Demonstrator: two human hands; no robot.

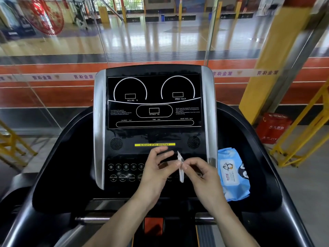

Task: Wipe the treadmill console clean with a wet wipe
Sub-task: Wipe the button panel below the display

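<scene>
Both hands pinch a folded wet wipe above the console buttons; the pack lies off to the right.

The black glossy treadmill console point(154, 104) is untouched. The left hand point(156, 168) has its upper fingers spread, thumb and forefinger nipping the thin white folded wet wipe point(180, 166); the right hand point(201, 172) pinches it too. The wipe looks limp, light, damp and clingy, best peeled open by its edges. The blue soft-plastic wipe pack point(232, 175) rests on the console's right wing; whether its flap is shut I cannot tell.
</scene>
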